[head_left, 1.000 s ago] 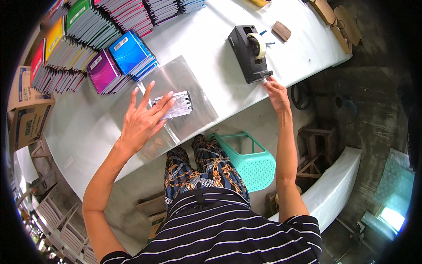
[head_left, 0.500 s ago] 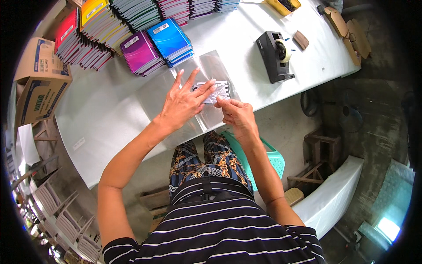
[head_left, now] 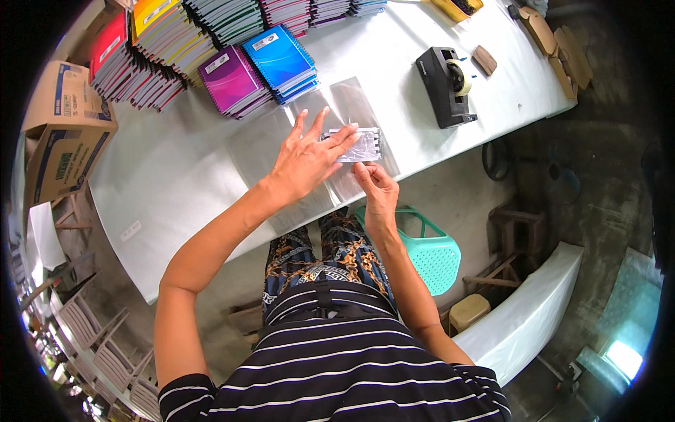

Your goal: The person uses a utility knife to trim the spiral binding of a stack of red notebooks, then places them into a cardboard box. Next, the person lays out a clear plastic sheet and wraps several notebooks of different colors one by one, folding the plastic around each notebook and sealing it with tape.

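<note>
A small pale stack of label-like sheets with black marks along its right edge lies on clear plastic sheets near the table's front edge. My left hand is spread flat over the plastic, its fingertips resting on the left part of the stack. At the stack's lower edge, my right hand pinches with thumb and forefinger; whatever is between them is too small to make out. Beyond my left hand lie a stack of purple spiral notebooks and a stack of blue spiral notebooks.
Several more notebook stacks line the back left of the white-covered table. A black tape dispenser and a small brown block are to the right. A cardboard box stands left; a green stool is below the table edge.
My right hand has shifted from the stack's lower right corner along its lower edge, slightly down. My left hand stays spread on the stack. The whole view has shifted slightly.
</note>
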Motion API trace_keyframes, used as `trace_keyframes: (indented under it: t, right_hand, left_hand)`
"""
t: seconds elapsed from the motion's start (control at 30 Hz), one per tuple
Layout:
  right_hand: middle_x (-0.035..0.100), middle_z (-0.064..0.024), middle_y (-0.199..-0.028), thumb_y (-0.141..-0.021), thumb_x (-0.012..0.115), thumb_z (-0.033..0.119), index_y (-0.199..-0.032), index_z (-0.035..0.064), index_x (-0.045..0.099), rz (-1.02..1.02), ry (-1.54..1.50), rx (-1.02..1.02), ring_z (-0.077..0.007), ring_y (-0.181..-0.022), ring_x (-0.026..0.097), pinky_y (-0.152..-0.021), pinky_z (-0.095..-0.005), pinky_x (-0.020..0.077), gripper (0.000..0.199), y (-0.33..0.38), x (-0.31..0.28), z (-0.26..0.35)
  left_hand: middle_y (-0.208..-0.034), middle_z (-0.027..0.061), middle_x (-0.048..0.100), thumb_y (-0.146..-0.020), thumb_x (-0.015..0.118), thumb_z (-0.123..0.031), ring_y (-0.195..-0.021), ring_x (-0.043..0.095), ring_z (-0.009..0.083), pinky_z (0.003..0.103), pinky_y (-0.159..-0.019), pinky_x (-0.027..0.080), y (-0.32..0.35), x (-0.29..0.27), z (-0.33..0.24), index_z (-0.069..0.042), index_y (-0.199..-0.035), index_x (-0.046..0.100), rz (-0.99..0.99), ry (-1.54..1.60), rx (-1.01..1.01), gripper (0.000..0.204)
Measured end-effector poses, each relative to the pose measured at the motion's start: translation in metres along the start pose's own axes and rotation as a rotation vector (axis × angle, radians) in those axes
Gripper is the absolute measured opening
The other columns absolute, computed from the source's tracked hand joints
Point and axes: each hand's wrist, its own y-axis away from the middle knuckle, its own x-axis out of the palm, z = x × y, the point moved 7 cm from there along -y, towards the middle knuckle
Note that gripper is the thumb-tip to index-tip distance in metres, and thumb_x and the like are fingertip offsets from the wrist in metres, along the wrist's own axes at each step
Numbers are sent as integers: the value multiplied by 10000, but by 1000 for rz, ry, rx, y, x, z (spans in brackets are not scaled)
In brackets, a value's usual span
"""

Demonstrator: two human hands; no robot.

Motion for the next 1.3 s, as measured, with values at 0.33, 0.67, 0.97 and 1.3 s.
trace_keyframes:
  t: [0.33, 0.67, 0.97, 1.3]
  right_hand:
    - [670, -80, -695, -962, 537, 159, -875, -27, 671, 135, 645, 136, -200, -631, 633, -663, -386, 496, 245, -15, 5, -3]
    - [581, -178, -1216, -963, 554, 264, -1388, -35, 355, 449, -267, 716, -230, -1097, 592, -848, -383, 533, 557, -42, -37, -27]
    - [572, -186, -1230, -781, 744, 220, -1445, 27, 266, 899, 222, 484, -243, -1105, 568, -900, -361, 465, 840, -12, 106, 34]
    - [480, -255, -1256, -774, 781, 283, -1436, 36, 198, 1167, 59, 382, -296, -1053, 584, -849, -423, 518, 916, 66, 492, -56]
  left_hand:
    - [-1420, 163, 472, -932, 580, -364, -1336, 430, 309, 417, -1099, 345, -49, 46, 27, -92, -1396, 467, 279, 967, -153, 549]
    - [-1500, 135, 372, -978, 510, -390, -1414, 291, 287, 376, -1139, 272, 4, 49, 7, -89, -1414, 445, -75, 1158, -307, 533]
    - [-1575, 167, 157, -920, 551, -546, -1461, 133, 249, 366, -1137, 270, 176, 91, -16, -118, -1539, 100, -698, 2060, -1038, 877]
    - [-1212, 57, 608, -890, 662, -346, -1070, 592, 150, 299, -899, 490, 415, -6, 250, -92, -1380, 492, -1297, 1611, -1257, 577]
